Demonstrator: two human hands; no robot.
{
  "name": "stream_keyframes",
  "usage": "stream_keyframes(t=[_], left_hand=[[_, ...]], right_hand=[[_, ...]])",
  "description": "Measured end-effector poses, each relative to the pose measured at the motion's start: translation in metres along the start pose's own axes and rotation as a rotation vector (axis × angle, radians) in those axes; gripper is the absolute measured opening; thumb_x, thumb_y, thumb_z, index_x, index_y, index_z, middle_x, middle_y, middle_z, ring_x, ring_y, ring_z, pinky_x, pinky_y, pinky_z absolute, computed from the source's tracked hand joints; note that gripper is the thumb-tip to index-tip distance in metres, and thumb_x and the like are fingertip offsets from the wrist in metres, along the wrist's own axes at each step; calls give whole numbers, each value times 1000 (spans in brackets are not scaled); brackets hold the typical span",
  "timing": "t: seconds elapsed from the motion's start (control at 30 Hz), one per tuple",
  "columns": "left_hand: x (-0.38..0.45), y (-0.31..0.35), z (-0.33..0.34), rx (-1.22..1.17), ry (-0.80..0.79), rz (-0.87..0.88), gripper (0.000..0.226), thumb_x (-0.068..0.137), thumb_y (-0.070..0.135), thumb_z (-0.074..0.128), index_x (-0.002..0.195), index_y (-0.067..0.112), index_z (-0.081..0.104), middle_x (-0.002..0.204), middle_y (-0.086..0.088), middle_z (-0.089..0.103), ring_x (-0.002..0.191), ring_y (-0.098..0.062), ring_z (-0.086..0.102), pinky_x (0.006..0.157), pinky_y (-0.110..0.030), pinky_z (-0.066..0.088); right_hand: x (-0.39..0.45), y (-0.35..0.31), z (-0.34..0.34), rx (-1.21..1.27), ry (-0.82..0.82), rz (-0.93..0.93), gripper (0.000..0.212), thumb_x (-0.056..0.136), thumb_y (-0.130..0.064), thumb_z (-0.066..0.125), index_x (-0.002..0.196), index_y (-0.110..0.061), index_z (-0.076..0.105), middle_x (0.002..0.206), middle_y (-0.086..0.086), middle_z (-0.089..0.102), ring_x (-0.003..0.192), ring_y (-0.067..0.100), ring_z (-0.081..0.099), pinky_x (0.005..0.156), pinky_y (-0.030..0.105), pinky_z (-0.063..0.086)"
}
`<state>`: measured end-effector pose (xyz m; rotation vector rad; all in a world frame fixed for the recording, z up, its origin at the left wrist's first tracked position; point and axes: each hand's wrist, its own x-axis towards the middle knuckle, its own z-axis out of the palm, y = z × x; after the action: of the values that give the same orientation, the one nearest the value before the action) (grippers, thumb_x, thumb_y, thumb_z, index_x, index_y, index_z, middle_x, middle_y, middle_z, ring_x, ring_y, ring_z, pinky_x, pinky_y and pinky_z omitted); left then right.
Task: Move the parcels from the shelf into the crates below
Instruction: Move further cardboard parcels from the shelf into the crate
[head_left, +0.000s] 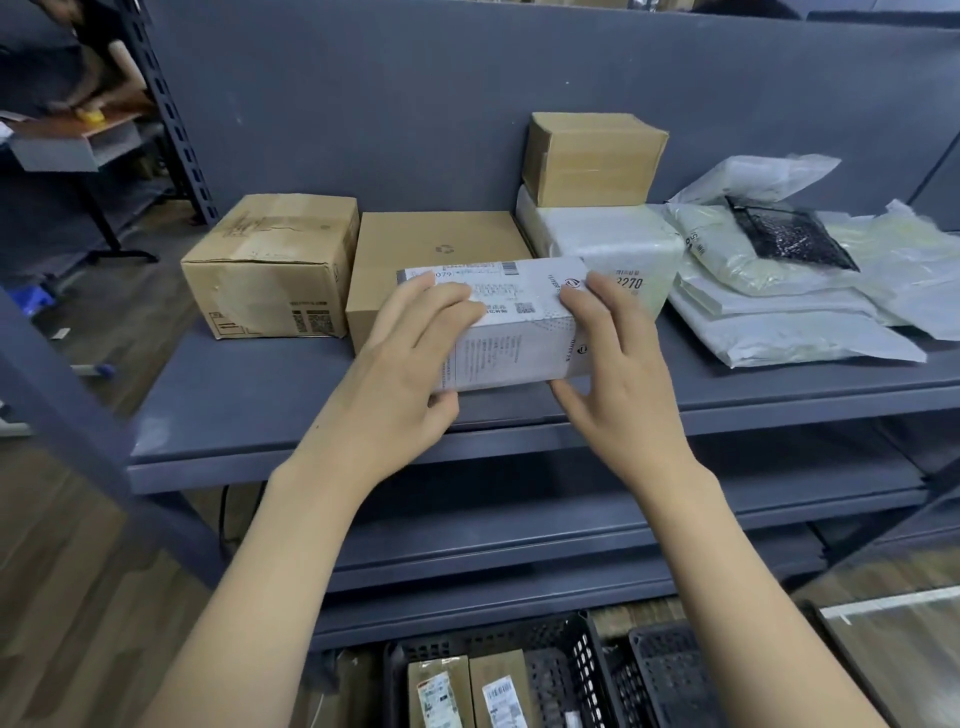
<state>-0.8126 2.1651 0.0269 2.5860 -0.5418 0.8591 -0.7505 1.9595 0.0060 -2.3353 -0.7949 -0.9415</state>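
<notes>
Your two arms reach up from the bottom of the view, and down at 6 o'clock sits a black crate (582, 670) with two small brown parcels (470, 691) lying in it side by side. A second black crate (670, 675) sits just to its right, at about 5 o'clock, and what shows of it looks bare, though part is cut off. So two parcels look done

Your left hand (410, 374) and right hand (618, 364) are both on the white box (514, 332) at the middle of the view. Your left grip is curled round its left end, fingers on top and thumb below. Your right grip is on its right end, fingers half open and spread, thumb under the bottom edge. The white box sits near the front of the grey shelf (260, 405); I cannot tell if it is lifted off it yet

Lots is left. Counting what rests on the shelf: three brown boxes, one big one (270, 265) at 10 o'clock, one flat one (436, 249) just behind the white box, and one small one (592, 156) at 1 o'clock. That small one sits on top of a white wrapped parcel (613, 244). At 2 o'clock lies a heap of soft plastic bags (789, 291), about five, but they overlap so I cannot count them for sure. With the white box, that makes around ten still to go
</notes>
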Motion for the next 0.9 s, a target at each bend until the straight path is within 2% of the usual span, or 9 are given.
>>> stream_keyframes(t=[0.13,0.23,0.33,0.4,0.47,0.6,0.73,0.8,0.9], left_hand=[[-7,5,-20,-23,-59,-140,81,66,40,82,133,22,43,147,2,28,141,-17,15,112,-45,25],[-9,3,-39,-90,-189,-367,120,56,62,74,150,30,7,155,16,4,141,-1,-2,114,-30,9],[-9,-5,-51,-202,-292,-455,130,45,72,71,149,35,2,152,23,16,139,3,14,115,-27,18],[-11,-6,-53,-265,-323,-420,105,49,63,78,136,43,24,133,36,36,124,11,33,103,-10,29],[-15,-5,-51,-305,-278,-394,85,55,46,83,121,48,29,115,43,38,106,16,43,84,1,33],[-25,-9,-48,-345,-205,-375,82,60,25,84,122,41,32,124,28,44,111,11,44,88,-11,38],[-38,-13,-43,-199,-160,-274,85,67,26,73,135,36,22,149,24,17,126,2,33,98,-25,34],[-43,-9,-41,-167,-125,-189,77,72,25,68,133,36,22,152,25,7,127,-1,34,91,-32,42],[-46,-5,-36,-132,-62,-66,78,75,9,71,131,35,24,156,16,4,129,-11,38,78,-35,51]], right_hand=[[-8,-10,0,2,100,-61,71,64,12,68,126,-12,41,136,15,36,124,32,38,101,23,29],[-16,-12,4,16,187,-95,69,64,14,68,122,-12,40,133,12,31,122,33,37,106,22,27],[-25,-17,9,21,272,-97,65,66,13,68,119,-12,40,130,13,31,119,35,38,105,29,32],[-29,-21,13,23,306,-95,65,65,14,68,118,-12,40,129,13,31,118,36,38,103,33,35],[-32,-23,15,46,290,-87,66,65,13,70,117,-12,40,129,14,30,118,36,37,106,27,32],[-35,-20,10,147,47,-49,67,73,-10,79,123,-16,34,138,19,26,129,35,34,108,26,31],[-32,-13,-8,184,-208,13,95,75,-43,74,146,-23,13,154,12,17,144,18,15,116,25,16],[-28,-12,-17,229,-321,23,105,74,-44,74,150,-27,3,153,-3,15,142,8,13,115,19,13],[-22,-12,-30,341,-425,101,106,75,-29,80,149,-31,4,146,-13,22,137,0,22,112,21,24]])
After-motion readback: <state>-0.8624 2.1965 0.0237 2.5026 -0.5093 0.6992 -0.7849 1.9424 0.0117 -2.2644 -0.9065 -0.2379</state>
